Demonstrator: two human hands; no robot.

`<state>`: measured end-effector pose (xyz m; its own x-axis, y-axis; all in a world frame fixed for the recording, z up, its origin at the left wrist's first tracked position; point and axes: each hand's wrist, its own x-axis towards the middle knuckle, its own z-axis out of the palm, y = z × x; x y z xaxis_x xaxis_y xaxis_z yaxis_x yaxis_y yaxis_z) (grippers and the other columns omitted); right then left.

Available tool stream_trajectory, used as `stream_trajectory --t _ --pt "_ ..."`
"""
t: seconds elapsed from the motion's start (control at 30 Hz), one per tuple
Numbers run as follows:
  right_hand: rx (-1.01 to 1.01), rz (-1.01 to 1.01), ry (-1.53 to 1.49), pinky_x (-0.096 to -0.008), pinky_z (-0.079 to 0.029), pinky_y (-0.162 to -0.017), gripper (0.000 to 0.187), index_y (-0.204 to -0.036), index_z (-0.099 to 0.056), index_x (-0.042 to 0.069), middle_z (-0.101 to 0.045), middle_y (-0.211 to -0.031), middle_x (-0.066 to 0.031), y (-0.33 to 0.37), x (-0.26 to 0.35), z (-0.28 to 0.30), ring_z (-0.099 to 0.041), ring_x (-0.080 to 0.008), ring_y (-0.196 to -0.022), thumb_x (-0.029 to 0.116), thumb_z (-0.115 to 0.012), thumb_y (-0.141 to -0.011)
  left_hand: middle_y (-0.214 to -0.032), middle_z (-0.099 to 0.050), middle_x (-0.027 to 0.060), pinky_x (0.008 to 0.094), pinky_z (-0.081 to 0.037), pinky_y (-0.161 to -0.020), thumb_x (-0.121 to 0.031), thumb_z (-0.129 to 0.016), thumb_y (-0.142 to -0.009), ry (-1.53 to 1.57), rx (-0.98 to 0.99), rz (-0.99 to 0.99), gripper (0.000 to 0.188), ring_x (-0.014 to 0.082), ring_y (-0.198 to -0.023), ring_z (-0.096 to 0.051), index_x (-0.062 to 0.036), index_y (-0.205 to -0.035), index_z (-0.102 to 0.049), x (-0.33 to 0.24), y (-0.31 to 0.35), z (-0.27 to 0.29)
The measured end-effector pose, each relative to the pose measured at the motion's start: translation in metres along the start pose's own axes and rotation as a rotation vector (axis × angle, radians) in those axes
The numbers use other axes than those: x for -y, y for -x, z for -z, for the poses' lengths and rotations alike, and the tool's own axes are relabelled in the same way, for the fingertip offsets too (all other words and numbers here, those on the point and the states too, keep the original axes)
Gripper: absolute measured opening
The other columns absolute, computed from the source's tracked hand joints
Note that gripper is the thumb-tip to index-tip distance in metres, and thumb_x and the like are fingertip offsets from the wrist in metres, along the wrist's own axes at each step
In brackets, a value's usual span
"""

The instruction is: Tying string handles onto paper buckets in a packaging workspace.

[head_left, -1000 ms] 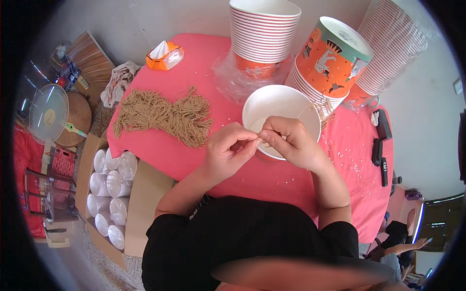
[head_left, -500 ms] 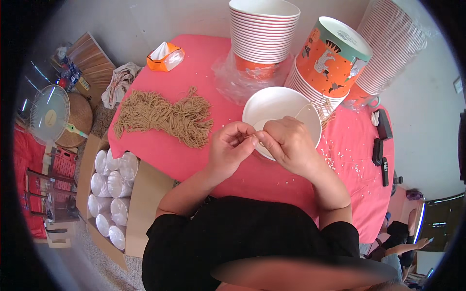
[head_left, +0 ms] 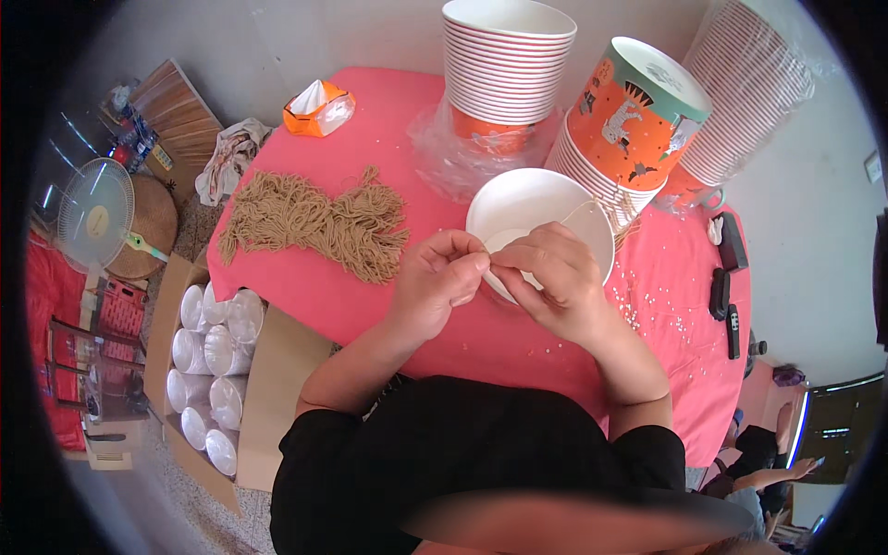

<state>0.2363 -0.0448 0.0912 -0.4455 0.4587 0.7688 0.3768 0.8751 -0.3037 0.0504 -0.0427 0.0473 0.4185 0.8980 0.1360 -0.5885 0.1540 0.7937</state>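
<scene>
Over the near rim of a white paper bucket [head_left: 504,199], my two hands meet fingertip to fingertip. My left hand [head_left: 439,282] is closed in a pinch, thumb against index finger. Opposite it, my right hand [head_left: 555,277] also pinches, its back partly covering the bucket's opening. Whatever lies between the fingertips is too small to make out. A thin pale strand [head_left: 585,205] curves at the bucket's right inner rim, and more thin strands hang over the outside there. Left of my hands lies a bundle of tan cords [head_left: 310,222], spread on the pink tablecloth [head_left: 398,120].
Behind the bucket rise a stack of paper buckets [head_left: 509,69], a patterned orange-and-green upturned bucket [head_left: 638,120] and a plastic-wrapped stack [head_left: 740,102]. Small white bits [head_left: 652,310] litter the right side near dark devices [head_left: 720,291]. A carton of wrapped cups [head_left: 217,351] stands at lower left.
My right hand has loosened from a tighter curl, its fingers now straighter in the pinch. Both hands remain together over the bucket; the left has turned slightly.
</scene>
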Motion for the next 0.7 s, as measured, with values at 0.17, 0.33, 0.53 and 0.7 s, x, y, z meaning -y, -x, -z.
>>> stream_trajectory --t 0.17,0.33,0.53,0.7 --pt "-0.060 0.012 -0.025 -0.0342 -0.047 -0.061 0.023 -0.088 -0.066 0.003 -0.067 -0.079 -0.0083 -0.001 -0.001 -0.001 -0.061 -0.0233 -0.066 -0.006 -0.074 -0.068 -0.069 -0.055 0.0004 0.0189 -0.028 -0.045 -0.013 -0.062 -0.092 0.091 0.026 0.065 0.010 0.0030 -0.051 -0.038 -0.0029 -0.093 -0.061 -0.003 -0.001 0.002" --pt "-0.047 -0.008 -0.013 -0.0358 -0.049 -0.065 0.022 -0.088 -0.066 0.002 -0.067 -0.081 -0.0090 0.000 0.000 0.000 -0.063 -0.0249 -0.069 -0.002 -0.075 -0.068 -0.072 -0.059 0.0033 0.0182 -0.030 -0.045 -0.013 -0.061 -0.093 0.128 -0.006 0.119 0.011 0.0034 -0.051 -0.040 -0.0029 -0.093 -0.061 -0.002 0.001 0.002" --pt "-0.051 -0.050 -0.007 -0.0374 -0.050 -0.067 0.020 -0.087 -0.066 0.003 -0.067 -0.081 -0.0091 -0.001 0.002 0.001 -0.065 -0.0264 -0.072 0.002 -0.076 -0.070 -0.078 -0.066 0.0077 0.0179 -0.033 -0.046 -0.013 -0.062 -0.094 0.024 -0.021 -0.049 0.012 0.0034 -0.052 -0.044 -0.0019 -0.099 -0.064 0.006 0.003 -0.001" --pt "-0.073 -0.082 -0.027 -0.0373 -0.050 -0.066 0.018 -0.085 -0.065 0.004 -0.067 -0.079 -0.0083 -0.001 0.002 0.000 -0.065 -0.0255 -0.071 0.001 -0.075 -0.070 -0.078 -0.068 0.0062 0.0169 -0.034 -0.048 -0.012 -0.062 -0.095 -0.208 -0.026 -0.165 0.014 0.0019 -0.055 -0.046 -0.0009 -0.101 -0.065 0.007 0.007 -0.003"
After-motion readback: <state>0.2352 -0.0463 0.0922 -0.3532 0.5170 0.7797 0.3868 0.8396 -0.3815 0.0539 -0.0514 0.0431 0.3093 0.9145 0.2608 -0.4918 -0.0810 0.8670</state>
